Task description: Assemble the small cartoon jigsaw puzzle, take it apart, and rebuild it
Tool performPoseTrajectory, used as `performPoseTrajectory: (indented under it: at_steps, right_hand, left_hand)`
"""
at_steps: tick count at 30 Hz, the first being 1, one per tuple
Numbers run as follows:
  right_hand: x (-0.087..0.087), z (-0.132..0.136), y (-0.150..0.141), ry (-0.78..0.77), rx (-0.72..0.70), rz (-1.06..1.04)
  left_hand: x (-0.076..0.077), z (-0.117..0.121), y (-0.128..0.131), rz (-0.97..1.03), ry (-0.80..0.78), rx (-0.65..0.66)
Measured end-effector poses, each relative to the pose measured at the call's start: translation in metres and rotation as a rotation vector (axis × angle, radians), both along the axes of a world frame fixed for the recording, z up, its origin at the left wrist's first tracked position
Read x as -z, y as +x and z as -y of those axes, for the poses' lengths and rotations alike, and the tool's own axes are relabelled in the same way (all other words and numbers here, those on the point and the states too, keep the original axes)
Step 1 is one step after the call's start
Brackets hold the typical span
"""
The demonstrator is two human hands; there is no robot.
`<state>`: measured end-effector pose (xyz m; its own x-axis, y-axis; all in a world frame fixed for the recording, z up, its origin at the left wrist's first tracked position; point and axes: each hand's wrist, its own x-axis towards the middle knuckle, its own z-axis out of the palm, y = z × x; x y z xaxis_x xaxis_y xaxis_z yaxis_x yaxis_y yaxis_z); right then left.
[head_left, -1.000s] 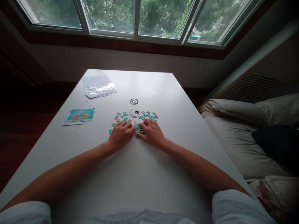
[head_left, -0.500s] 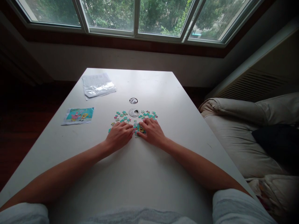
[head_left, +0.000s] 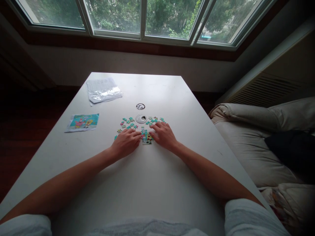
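A partly joined jigsaw puzzle (head_left: 147, 138) with cartoon figures lies flat on the white table between my hands. My left hand (head_left: 126, 141) rests palm down at its left edge, fingertips touching that side; whatever lies beneath the palm is hidden. Just off the right edge is my right hand (head_left: 162, 135), its thumb and fingers apart, with nothing visible in them. Loose teal puzzle pieces (head_left: 129, 123) are scattered beyond my left hand. Another group of loose pieces (head_left: 150, 122) lies beyond the joined part, partly covered by my right fingers.
On the left of the table (head_left: 157, 183) lies a cartoon picture sheet (head_left: 83, 122). Papers in a clear plastic sleeve (head_left: 103, 90) lie at the far left. Two round fittings, a grey ring (head_left: 138, 120) and a smaller disc (head_left: 140, 106), sit mid-table. A beige sofa (head_left: 236, 147) stands at right.
My right hand has drawn slightly right and away from the joined puzzle, uncovering more of its right side. My left hand has barely moved.
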<state>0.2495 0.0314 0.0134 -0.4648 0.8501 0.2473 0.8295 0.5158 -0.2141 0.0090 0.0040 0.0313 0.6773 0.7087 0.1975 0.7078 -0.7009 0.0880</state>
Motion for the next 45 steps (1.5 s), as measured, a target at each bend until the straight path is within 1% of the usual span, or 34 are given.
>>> performPoseTrajectory:
  at_steps: [3,7,9,12,16,23,27,31,37,45]
  right_hand:
    - [-0.001,-0.011,0.012,0.028,0.059,-0.009]
    - [0.004,-0.02,0.021,0.036,0.086,-0.015]
    - [0.007,-0.021,0.021,0.028,0.068,-0.019]
    - [0.011,-0.021,0.02,0.011,0.045,-0.015]
    - [0.012,-0.021,0.02,0.007,0.057,-0.036]
    - [0.016,-0.021,0.02,0.004,0.076,-0.056]
    - [0.016,-0.023,0.018,-0.024,0.104,-0.077]
    - [0.017,-0.026,0.018,-0.04,0.119,-0.098]
    - [0.022,-0.027,0.017,-0.027,0.139,-0.127]
    - [0.018,-0.024,0.014,-0.043,0.092,-0.162]
  left_hand:
    - [0.004,0.0,-0.001,-0.006,0.004,-0.006]
    - [0.006,0.002,-0.002,-0.008,0.0,-0.002]
    - [0.006,0.002,-0.001,-0.009,-0.001,-0.015]
    - [0.006,0.002,-0.002,-0.002,0.01,-0.073]
    - [0.004,0.0,-0.004,-0.006,0.011,-0.134]
    - [0.0,-0.001,-0.004,-0.028,0.032,-0.172]
    - [0.003,-0.002,-0.003,0.007,0.028,-0.155]
    - [0.006,-0.004,-0.002,0.065,0.018,-0.091]
    - [0.005,-0.005,-0.002,0.071,-0.003,-0.04]
    - [0.006,-0.006,-0.003,0.112,-0.021,-0.01]
